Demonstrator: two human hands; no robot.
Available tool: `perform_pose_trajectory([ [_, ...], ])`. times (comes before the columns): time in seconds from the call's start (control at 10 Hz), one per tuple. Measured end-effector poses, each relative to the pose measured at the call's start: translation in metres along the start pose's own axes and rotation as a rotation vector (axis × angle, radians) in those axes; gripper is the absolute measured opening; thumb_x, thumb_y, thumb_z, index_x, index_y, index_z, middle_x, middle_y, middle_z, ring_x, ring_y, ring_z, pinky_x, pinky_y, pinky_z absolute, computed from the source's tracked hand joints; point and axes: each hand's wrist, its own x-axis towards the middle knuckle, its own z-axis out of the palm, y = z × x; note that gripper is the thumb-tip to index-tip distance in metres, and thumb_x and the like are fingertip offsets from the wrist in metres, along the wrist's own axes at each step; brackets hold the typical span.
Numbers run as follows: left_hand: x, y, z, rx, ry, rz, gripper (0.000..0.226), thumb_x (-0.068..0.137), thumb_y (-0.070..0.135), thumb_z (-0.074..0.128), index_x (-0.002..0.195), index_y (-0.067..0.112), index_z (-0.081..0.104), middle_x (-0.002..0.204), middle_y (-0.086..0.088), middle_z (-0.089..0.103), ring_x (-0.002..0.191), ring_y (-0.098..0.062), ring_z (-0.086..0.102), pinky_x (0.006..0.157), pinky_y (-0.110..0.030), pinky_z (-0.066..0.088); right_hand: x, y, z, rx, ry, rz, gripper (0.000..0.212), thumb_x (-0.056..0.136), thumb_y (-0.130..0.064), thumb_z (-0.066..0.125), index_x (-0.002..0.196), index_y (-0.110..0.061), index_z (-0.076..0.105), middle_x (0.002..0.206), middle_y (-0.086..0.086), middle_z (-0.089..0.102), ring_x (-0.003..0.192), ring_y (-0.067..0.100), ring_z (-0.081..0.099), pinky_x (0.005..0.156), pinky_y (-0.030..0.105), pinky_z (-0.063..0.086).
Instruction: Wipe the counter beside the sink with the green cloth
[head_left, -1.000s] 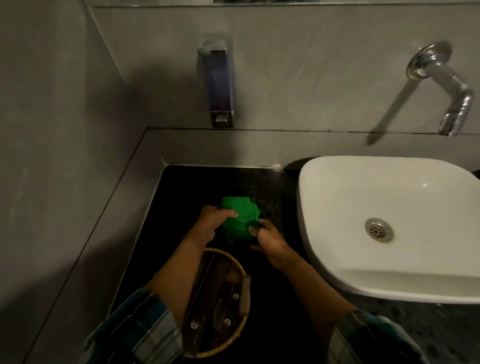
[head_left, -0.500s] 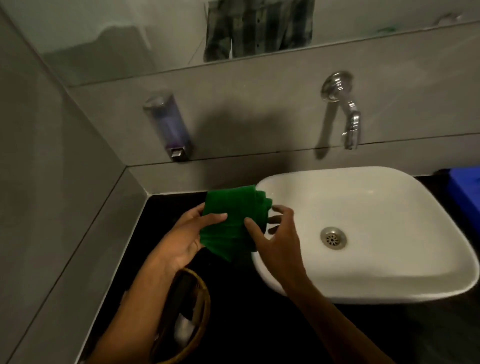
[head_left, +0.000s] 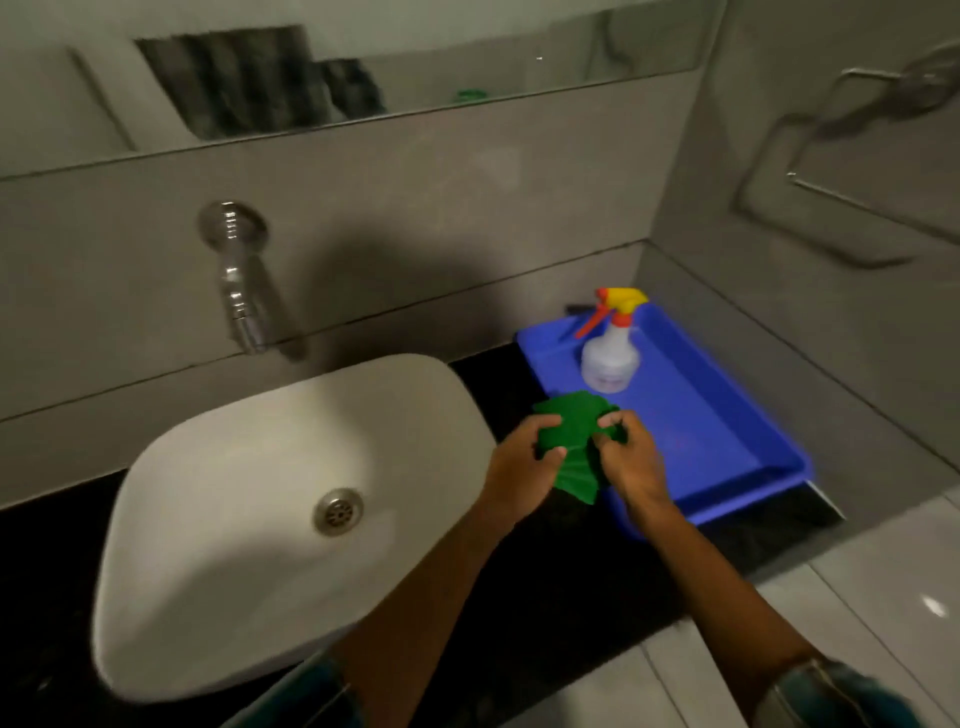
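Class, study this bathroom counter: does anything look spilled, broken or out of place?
Nothing stands out. The spray bottle stands upright in the blue tray, the sink looks intact, and both hands hold the green cloth.

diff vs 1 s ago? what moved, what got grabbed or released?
Both hands, left hand and right hand, carried the green cloth from the counter left of the sink, across the basin, to the right side by the blue tray. Nothing released. Unchanged: the two-handed grip on the bunched cloth; wiping not begun.
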Motion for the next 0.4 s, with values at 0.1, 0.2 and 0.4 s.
perform_pose_trajectory([
  [0.1, 0.018, 0.014, 0.06, 0.179, -0.162, 0.067, 0.039, 0.095, 0.022, 0.054, 0.132, 0.01, 0.054, 0.133, -0.02, 0.06, 0.122, -0.032, 0.057, 0.106, -0.039, 0.043, 0.035, 0.027, -0.043, -0.071, 0.054, 0.078, 0.016, 0.087, -0.018, 0.052, 0.098, -0.017, 0.063, 0.108, 0.012, 0.07, 0.102, 0.033, 0.062, 0.086, 0.037, 0.045],
  [0.2, 0.034, 0.018, 0.123, 0.529, -0.403, 0.002, 0.051, 0.098, 0.045, 0.036, 0.14, 0.017, 0.042, 0.149, -0.024, 0.038, 0.14, -0.038, 0.032, 0.115, -0.052, 0.026, 0.073, 0.068, -0.082, -0.411, -0.081, 0.133, 0.034, 0.096, -0.026, 0.034, 0.116, -0.015, 0.059, 0.133, 0.016, 0.058, 0.121, 0.033, 0.052, 0.101, 0.04, 0.036],
  [0.4, 0.027, -0.018, 0.125, 0.898, -0.373, 0.233, 0.045, 0.096, 0.046, 0.038, 0.134, 0.026, 0.052, 0.162, -0.018, 0.008, 0.15, -0.03, -0.008, 0.117, -0.064, 0.0, 0.08, 0.095, -0.085, -1.023, -0.083, 0.081, 0.044, 0.09, -0.038, 0.037, 0.121, -0.017, 0.06, 0.138, 0.015, 0.046, 0.13, 0.031, 0.035, 0.107, 0.05, 0.024],
])
